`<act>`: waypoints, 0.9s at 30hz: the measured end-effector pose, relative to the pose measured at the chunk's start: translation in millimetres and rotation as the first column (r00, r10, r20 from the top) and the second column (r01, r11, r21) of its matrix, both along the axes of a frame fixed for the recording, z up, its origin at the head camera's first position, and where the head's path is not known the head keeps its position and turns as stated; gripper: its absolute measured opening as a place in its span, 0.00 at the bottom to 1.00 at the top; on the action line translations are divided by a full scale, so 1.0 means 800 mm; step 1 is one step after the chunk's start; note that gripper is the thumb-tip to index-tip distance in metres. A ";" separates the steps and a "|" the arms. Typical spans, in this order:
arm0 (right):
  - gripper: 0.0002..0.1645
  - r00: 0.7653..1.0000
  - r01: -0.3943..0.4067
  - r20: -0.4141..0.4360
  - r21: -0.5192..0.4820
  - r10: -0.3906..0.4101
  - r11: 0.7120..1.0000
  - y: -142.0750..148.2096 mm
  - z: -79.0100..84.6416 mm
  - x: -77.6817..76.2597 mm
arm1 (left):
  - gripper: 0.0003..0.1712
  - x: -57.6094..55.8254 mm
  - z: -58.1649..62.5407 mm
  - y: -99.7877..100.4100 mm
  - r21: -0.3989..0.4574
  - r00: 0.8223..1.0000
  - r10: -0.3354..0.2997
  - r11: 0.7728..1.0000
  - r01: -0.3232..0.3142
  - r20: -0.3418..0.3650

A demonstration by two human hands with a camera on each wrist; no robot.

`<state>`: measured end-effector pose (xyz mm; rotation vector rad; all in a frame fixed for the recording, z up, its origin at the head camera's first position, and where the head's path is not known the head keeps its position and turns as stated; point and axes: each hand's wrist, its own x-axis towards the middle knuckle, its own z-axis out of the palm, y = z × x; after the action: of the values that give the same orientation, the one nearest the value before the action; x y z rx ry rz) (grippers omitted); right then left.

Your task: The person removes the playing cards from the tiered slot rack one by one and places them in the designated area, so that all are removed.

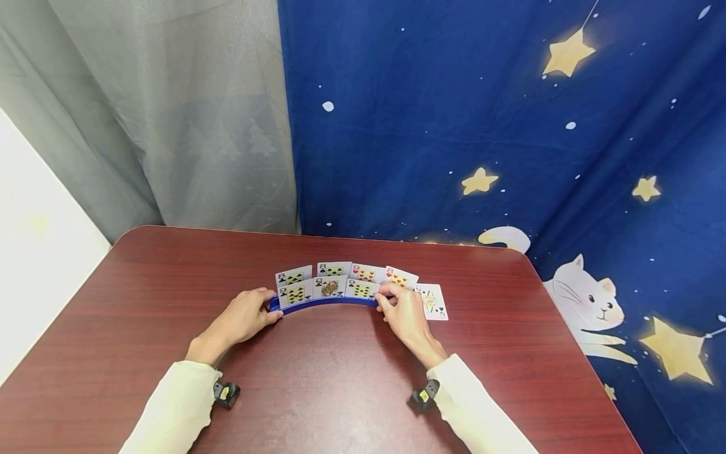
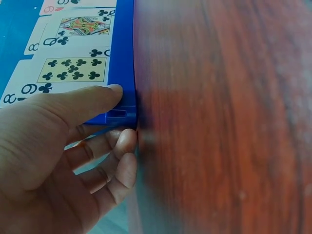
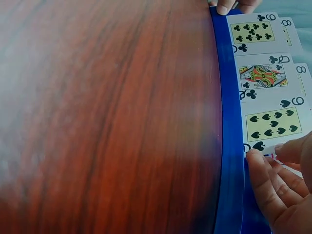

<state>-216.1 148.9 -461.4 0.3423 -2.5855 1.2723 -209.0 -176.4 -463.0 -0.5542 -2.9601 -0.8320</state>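
A blue curved card holder (image 1: 329, 301) stands on the table with playing cards in two rows. The left hand (image 1: 244, 315) grips its left end, the thumb on top of the rim beside the nine of clubs (image 2: 73, 70). In the middle of the front row is the queen of clubs (image 3: 263, 76). At the right of that row, the right hand (image 1: 407, 315) pinches the edge of the nine of spades (image 3: 273, 124) between thumb and forefinger. Behind stand several eights, including a red-suit eight (image 1: 399, 277) at the right end.
A face card (image 1: 432, 302) lies face up on the table just right of the right hand. The reddish-brown table (image 1: 340, 391) ends at a far edge, with a grey curtain (image 1: 215, 126) and a blue starry curtain (image 1: 397, 126) behind it.
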 end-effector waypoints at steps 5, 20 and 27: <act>0.03 1.000 -0.009 0.008 -0.035 0.009 0.999 0.000 0.001 -0.001 | 0.13 -0.001 -0.001 0.000 0.002 1.000 0.001 1.000 -0.001 0.007; 0.03 0.999 -0.039 -0.031 -0.073 0.036 0.997 0.000 0.007 0.001 | 0.13 0.000 -0.001 -0.001 0.003 1.000 0.010 1.000 -0.011 0.015; 0.03 0.999 -0.033 -0.034 -0.077 0.031 0.996 0.001 0.007 0.002 | 0.14 0.001 -0.002 -0.001 0.006 1.000 0.006 1.000 -0.006 0.014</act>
<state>-214.4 149.8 -455.8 0.3881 -2.5055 1.3617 -208.4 -176.9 -464.5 -0.5406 -2.9691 -0.8481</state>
